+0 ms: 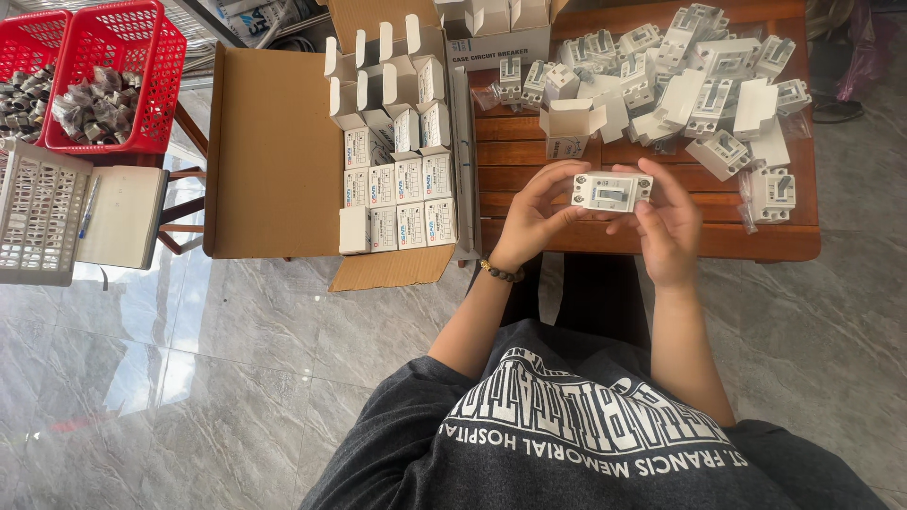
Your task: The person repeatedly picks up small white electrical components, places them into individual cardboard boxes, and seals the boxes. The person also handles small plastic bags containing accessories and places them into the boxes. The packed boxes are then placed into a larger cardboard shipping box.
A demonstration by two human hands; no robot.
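Fingers of your left hand [534, 212] and right hand [666, 222] pinch the white breaker [611, 191] by its ends above the wooden table [529, 165]; rigid, light-looking, probably smooth, so keep gripping its short ends.

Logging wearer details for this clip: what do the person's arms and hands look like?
Both forearms are bare. The left hand has a dark beaded bracelet at the wrist. The right hand shows no jewellery. Short dark grey sleeves with a white-printed shirt.
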